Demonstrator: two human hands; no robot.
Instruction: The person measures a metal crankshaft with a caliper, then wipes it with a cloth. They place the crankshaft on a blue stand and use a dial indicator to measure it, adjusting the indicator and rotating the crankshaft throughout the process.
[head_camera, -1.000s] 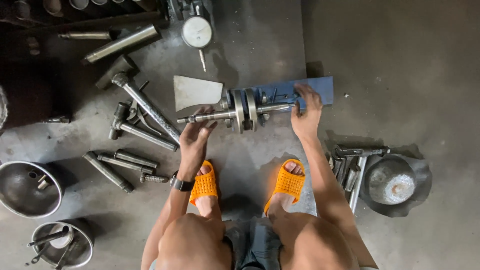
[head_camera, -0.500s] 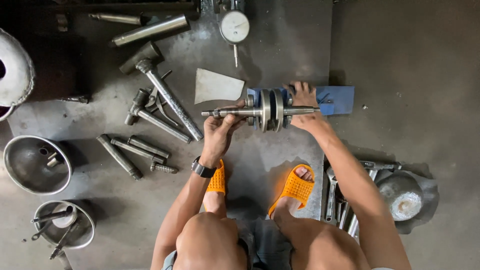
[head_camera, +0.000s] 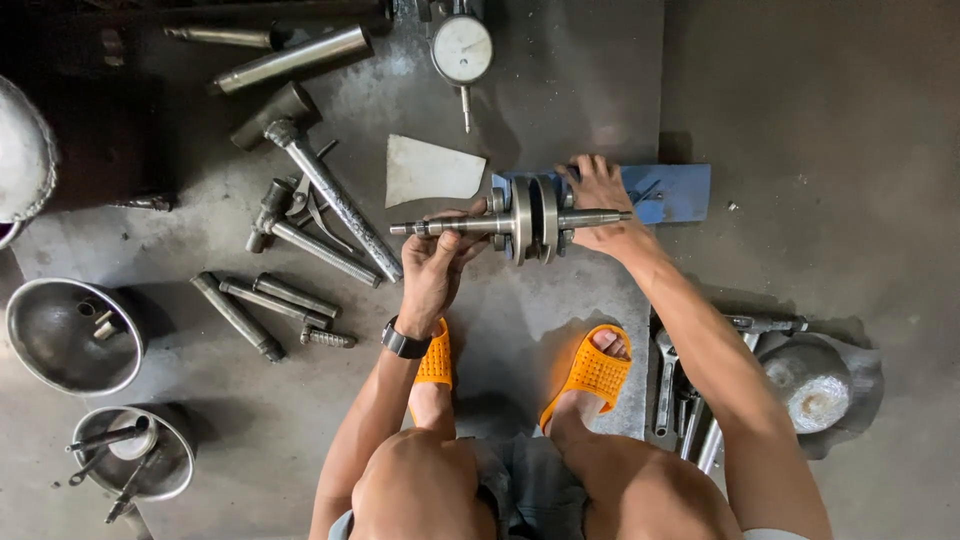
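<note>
The person squats over a grey metal floor plate; both hands are on a steel crankshaft lying horizontal above the feet. The left hand grips the crankshaft's long left shaft, fingers wrapped and clamped around it; a dark wristwatch sits on that wrist. The right hand is at the short right shaft, palm down, fingers spread over the blue block behind; whether it grips the shaft cannot be told. The crankshaft's twin round webs stand upright between the two hands, just in front of the blue block.

A pale trapezoid sheet lies just left of the block; a dial gauge sits near the top edge. Steel bars and hammers lie scattered to the left; two metal bowls holding small parts lie further left. Wrenches and a round metal lump lie right of the orange sandals.
</note>
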